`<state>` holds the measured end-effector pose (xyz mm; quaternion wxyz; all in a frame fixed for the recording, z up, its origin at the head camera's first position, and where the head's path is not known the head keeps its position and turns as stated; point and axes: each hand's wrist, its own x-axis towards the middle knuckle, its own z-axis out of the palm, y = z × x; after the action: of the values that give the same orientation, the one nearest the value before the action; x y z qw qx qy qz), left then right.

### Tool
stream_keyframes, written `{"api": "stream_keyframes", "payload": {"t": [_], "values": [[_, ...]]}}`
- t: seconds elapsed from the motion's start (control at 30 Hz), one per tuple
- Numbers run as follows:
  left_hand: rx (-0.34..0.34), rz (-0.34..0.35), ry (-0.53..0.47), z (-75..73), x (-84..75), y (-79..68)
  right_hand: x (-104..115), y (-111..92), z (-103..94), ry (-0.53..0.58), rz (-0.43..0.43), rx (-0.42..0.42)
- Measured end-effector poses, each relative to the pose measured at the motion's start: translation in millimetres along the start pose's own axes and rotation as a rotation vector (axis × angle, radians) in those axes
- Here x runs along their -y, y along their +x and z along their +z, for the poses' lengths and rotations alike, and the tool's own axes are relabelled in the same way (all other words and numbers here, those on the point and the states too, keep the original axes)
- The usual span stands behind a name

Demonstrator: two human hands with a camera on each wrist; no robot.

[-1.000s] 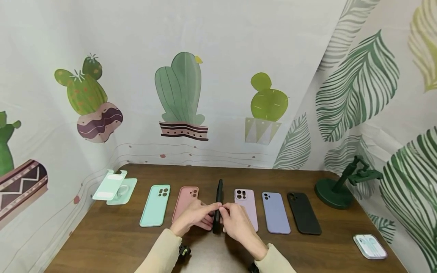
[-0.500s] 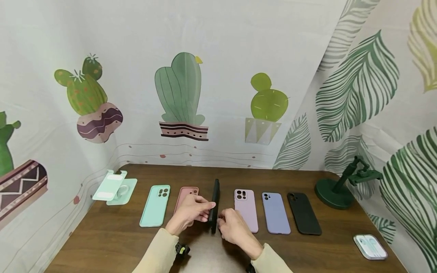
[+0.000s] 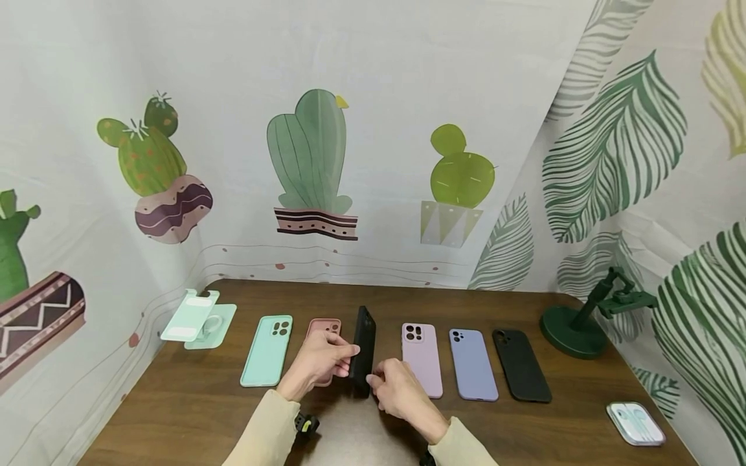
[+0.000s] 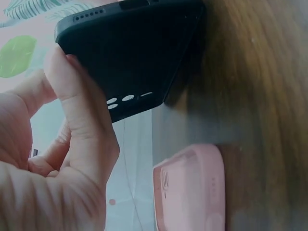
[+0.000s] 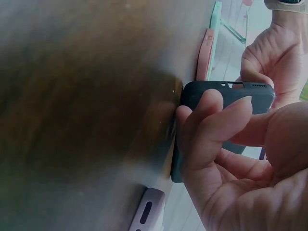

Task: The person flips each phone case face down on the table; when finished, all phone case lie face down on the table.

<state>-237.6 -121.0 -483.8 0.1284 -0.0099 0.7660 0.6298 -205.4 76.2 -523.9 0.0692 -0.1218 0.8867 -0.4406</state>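
Note:
A black phone case [image 3: 364, 346] stands on its long edge at the middle of the table, tilted leftward at the top. Its back with camera cutouts faces right, and its hollow inside faces left. My left hand [image 3: 319, 357] pinches the upper edge near the case's bottom end, thumb on top. On the other side my right hand [image 3: 401, 391] has loosely bent fingers, with fingertips right at the lower edge of the case. A pink phone case [image 4: 192, 192] lies under and beside the left hand. To the right of the right hand lies a lilac phone case [image 3: 423, 362].
Farther left lie a mint phone case [image 3: 266, 356] and a folding mint phone stand [image 3: 189, 318]. On the right are a blue-violet phone case [image 3: 473, 366], another black phone case [image 3: 521, 369], a dark green stand [image 3: 574, 333] and boxed white earphones [image 3: 635, 424].
The black phone case has shifted left and tipped from upright toward the left. My left hand has moved left with it. My right hand has let go of its top edge and dropped lower.

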Motion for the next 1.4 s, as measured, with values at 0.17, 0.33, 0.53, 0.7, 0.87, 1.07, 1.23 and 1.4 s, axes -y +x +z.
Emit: {"api": "stream_keyframes", "payload": {"t": [0.17, 0.33, 0.53, 0.7, 0.87, 1.07, 1.23, 1.4], "values": [[-0.028, -0.006, 0.035, 0.0, 1.2, -1.5, 18, -11, -9.2, 0.017, -0.005, -0.010], [-0.044, -0.015, 0.057, 0.6, 2.5, -1.0, -12, 4, 0.9, -0.044, 0.000, -0.009], [-0.059, -0.032, 0.124, 1.1, 4.6, -1.4, -46, 21, 14.0, -0.204, 0.000, -0.082], [-0.061, -0.019, 0.169, 3.3, 9.1, -0.4, -50, 23, 14.0, -0.269, 0.014, -0.133], [-0.057, 0.021, 0.246, 8.5, 11.1, 0.8, -49, 21, 11.0, -0.291, 0.024, -0.142], [-0.084, 0.077, 0.464, 15.8, 7.6, -1.1, -50, 20, 8.9, -0.299, 0.033, -0.147], [-0.100, 0.085, 0.596, 19.3, 11.6, 5.0, -51, 22, 7.8, -0.302, 0.034, -0.156], [-0.097, 0.084, 0.646, 19.0, 27.6, 17.4, -51, 21, 5.8, -0.303, 0.028, -0.152]]}}
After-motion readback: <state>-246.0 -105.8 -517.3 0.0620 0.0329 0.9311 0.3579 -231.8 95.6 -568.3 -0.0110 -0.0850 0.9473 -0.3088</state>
